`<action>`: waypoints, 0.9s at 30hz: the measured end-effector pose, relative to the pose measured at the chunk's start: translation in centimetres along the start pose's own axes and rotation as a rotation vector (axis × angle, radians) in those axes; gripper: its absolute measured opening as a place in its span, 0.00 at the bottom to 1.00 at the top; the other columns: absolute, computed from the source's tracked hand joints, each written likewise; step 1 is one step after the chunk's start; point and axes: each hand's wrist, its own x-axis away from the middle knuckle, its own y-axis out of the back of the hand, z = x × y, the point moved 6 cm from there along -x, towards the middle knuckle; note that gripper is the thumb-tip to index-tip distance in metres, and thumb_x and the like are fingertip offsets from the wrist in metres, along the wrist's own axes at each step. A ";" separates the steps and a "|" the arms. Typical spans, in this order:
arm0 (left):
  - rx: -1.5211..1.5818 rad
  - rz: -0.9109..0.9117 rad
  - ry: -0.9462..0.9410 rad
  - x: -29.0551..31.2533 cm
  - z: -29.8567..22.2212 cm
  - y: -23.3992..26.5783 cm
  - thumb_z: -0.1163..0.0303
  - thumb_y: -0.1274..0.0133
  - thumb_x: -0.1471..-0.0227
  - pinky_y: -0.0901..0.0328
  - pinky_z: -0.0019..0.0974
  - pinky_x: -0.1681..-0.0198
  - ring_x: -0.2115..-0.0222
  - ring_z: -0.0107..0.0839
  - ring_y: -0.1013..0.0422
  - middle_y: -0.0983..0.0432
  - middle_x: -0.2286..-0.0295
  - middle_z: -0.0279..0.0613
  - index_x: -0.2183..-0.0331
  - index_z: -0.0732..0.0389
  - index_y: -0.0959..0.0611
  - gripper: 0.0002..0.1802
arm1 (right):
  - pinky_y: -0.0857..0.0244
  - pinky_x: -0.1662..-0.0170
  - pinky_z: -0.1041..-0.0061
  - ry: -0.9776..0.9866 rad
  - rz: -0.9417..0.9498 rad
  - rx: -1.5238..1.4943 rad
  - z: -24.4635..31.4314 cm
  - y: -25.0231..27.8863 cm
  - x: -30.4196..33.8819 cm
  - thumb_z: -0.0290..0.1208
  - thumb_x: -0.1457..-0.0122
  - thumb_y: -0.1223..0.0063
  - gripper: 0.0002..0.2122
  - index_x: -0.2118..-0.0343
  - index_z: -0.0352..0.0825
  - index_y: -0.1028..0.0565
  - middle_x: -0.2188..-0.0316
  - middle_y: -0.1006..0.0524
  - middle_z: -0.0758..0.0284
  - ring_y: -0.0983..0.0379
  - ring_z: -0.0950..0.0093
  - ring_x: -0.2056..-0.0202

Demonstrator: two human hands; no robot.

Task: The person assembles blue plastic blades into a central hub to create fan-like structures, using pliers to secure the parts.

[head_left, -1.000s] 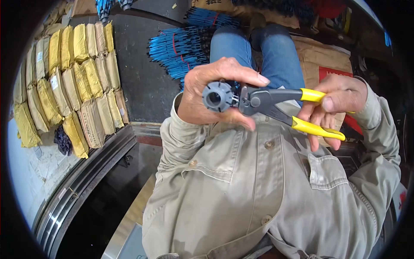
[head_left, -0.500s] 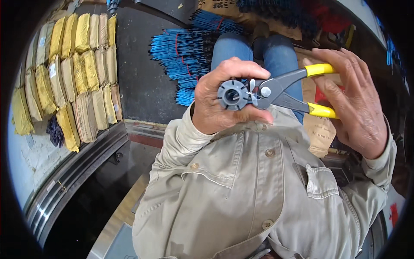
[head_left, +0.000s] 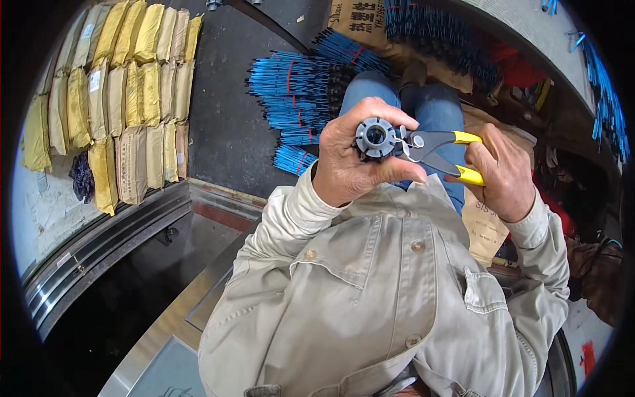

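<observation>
Dark surface (head_left: pixel 218 119): paper-wrapped packets (head_left: pixel 126 86) lay at ten o'clock, banded blue rods (head_left: pixel 288 86) near twelve. Left hand (head_left: pixel 347 159): held a grey slotted cylinder (head_left: pixel 364 140), open end toward the viewer. Right hand (head_left: pixel 503 169): gripped yellow-handled pliers (head_left: pixel 433 141), head at the cylinder's three o'clock. Handling, as judged: needed steady cylinder, square-set jaws, clear fingertips.

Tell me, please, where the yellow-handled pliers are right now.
In the head view, the pliers are right of centre, handles in the right hand, jaws beside the grey slotted ring in the left hand.
</observation>
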 end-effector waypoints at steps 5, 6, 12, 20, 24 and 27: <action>-0.015 -0.037 0.016 -0.3 -0.5 0.0 0.64 0.30 0.74 0.38 0.26 0.70 0.74 0.25 0.33 0.28 0.73 0.36 0.67 0.62 0.23 0.28 | 0.41 0.76 0.70 0.041 0.002 0.149 0.1 1.4 -0.4 0.38 0.60 0.39 0.17 0.77 0.34 0.36 0.78 0.38 0.63 0.36 0.67 0.77; -0.018 -0.038 0.013 -0.3 -0.5 0.0 0.64 0.30 0.74 0.38 0.26 0.70 0.74 0.25 0.33 0.28 0.73 0.36 0.67 0.62 0.23 0.28 | 0.42 0.76 0.70 0.049 -0.013 0.169 0.2 1.6 -0.4 0.37 0.59 0.39 0.16 0.77 0.34 0.36 0.78 0.38 0.63 0.36 0.66 0.78; 0.121 0.003 0.058 0.2 0.1 0.1 0.64 0.29 0.74 0.37 0.27 0.69 0.73 0.25 0.32 0.27 0.72 0.36 0.66 0.62 0.23 0.29 | 0.40 0.79 0.74 0.074 0.136 -0.202 -0.2 2.5 -0.8 0.38 0.55 0.41 0.16 0.75 0.32 0.35 0.80 0.35 0.63 0.33 0.70 0.81; 0.197 0.037 0.060 0.7 0.6 0.3 0.62 0.29 0.76 0.38 0.28 0.66 0.70 0.27 0.33 0.27 0.71 0.37 0.67 0.62 0.24 0.30 | 0.36 0.81 0.85 -0.228 0.624 -0.926 -0.6 2.4 -1.3 0.36 0.47 0.45 0.13 0.69 0.33 0.36 0.80 0.30 0.68 0.29 0.83 0.84; 0.238 -0.005 0.070 1.2 1.2 0.8 0.61 0.30 0.76 0.38 0.29 0.66 0.70 0.27 0.33 0.28 0.71 0.37 0.68 0.62 0.24 0.29 | 0.36 0.81 0.79 -0.299 0.542 -0.740 0.1 1.0 -0.6 0.30 0.47 0.46 0.11 0.68 0.33 0.36 0.80 0.29 0.66 0.28 0.75 0.83; 0.234 -0.012 0.078 1.0 1.3 0.8 0.60 0.30 0.74 0.38 0.28 0.66 0.70 0.27 0.33 0.28 0.72 0.37 0.68 0.62 0.24 0.29 | 0.37 0.79 0.73 -0.066 0.144 -0.535 1.2 -0.4 0.0 0.25 0.49 0.46 0.10 0.68 0.33 0.36 0.79 0.29 0.62 0.28 0.65 0.81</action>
